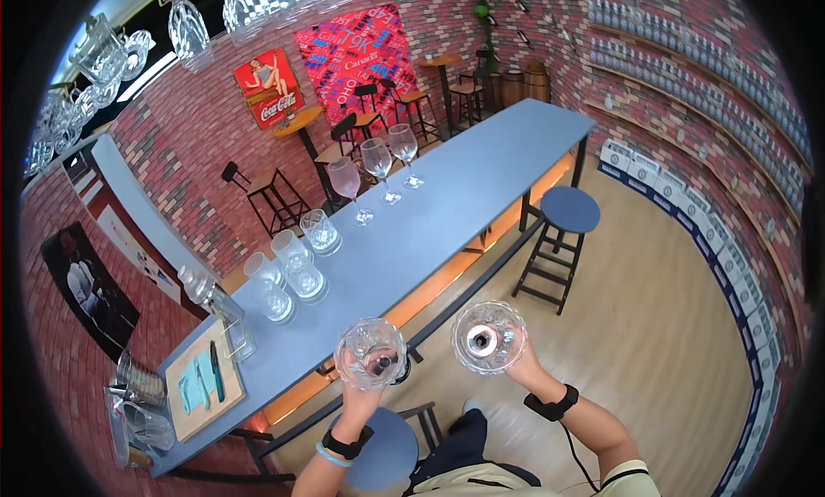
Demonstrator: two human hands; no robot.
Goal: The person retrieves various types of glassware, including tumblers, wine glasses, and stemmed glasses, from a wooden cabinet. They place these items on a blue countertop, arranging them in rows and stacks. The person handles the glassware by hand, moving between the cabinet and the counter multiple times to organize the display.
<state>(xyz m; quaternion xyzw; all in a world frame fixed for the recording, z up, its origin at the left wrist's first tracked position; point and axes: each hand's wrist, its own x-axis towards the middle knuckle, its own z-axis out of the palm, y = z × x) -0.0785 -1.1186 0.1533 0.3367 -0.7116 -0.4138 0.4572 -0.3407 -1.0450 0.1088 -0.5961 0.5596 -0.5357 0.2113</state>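
Your hands each grip a glass: the left hand (361, 401) has its fingers wrapped around one clear glass (361, 346), the right hand (522, 364) around another (509, 329). Much of each grip is hidden behind the glass. Both pieces are transparent with wavy, scalloped rims and patterned walls, and you look down into their round mouths. They are held apart, side by side, in front of you near the close edge of the table (438, 205).

The table is long, with a smooth, matte blue-grey top and an orange glow beneath its near edge. On it, three thin stemmed glasses (375, 157) stand in a row, their bowls rounded. Nearer to you is a group of thick-based tumblers (305, 282), then a clear bottle (196, 284). At the left end, a pale wooden board (215, 414) carries a light-blue cloth (191, 395) and a dark knife (216, 372).

Round-seated stools (570, 209) stand on the pale wood-look floor (662, 299). Rough brick walls (189, 187) surround the room, with bottle-lined shelves (705, 54) at right and white boxes (687, 209) below. Stemware (186, 28) hangs overhead.
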